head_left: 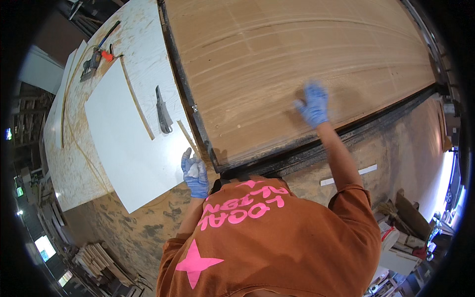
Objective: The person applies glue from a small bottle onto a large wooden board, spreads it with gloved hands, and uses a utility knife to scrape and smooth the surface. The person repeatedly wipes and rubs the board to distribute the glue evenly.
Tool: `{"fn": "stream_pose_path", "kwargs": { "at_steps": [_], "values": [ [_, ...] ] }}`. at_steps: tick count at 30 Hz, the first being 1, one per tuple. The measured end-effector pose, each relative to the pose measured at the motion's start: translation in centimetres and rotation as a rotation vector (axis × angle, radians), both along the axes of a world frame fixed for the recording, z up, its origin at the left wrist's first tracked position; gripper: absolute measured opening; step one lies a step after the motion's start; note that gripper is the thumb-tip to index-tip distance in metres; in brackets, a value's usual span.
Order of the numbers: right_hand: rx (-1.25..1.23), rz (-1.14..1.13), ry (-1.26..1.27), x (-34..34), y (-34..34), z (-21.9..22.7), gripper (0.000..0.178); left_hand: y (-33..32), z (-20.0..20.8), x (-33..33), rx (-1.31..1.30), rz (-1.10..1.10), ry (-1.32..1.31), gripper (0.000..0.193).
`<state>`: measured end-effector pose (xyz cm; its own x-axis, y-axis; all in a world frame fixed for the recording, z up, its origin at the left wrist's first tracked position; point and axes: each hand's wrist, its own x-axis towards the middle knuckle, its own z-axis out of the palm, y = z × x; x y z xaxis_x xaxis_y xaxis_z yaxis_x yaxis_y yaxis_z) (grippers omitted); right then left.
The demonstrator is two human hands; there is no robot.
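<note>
My right hand, in a blue glove, is over a large tan wooden panel with its fingers stretched out. It is slightly blurred and holds nothing. My left hand, gloved too, is beside the panel's near left corner. Its fingers are curled round a small white wad, whose kind I cannot make out. A dark frame borders the panel. Left of it, a grey utility knife lies on the white tabletop, beside a white sheet.
A nail gun with an orange part lies at the far left of the table. Thin wooden strips lie along the white sheet. A white strip is on the dusty floor to the right. Stacked boards stand at lower left.
</note>
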<state>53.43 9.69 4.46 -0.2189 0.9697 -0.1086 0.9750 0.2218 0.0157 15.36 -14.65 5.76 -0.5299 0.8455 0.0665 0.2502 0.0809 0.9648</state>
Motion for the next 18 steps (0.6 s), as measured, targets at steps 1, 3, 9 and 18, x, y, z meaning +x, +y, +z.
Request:
{"fn": "stream_pose_path", "kwargs": {
  "at_steps": [1,3,9,18],
  "values": [
    [-0.022,0.091,0.020,-2.7,-1.5,0.7,0.087,0.0,-0.4,-0.2,0.015,-0.005,0.046,0.058],
    [-0.026,0.280,0.051,-6.6,-4.2,0.8,0.089,0.0,-1.4,-0.5,0.027,-0.019,0.091,0.060],
    [-0.210,-0.174,-0.053,0.6,-1.6,1.1,0.087,0.1,1.8,0.4,-0.035,-0.025,-0.109,0.057],
    [0.469,-0.774,0.189,21.9,-3.2,-3.8,0.063,0.2,-1.6,-3.6,0.088,0.259,-0.225,0.034]
  ]
}}
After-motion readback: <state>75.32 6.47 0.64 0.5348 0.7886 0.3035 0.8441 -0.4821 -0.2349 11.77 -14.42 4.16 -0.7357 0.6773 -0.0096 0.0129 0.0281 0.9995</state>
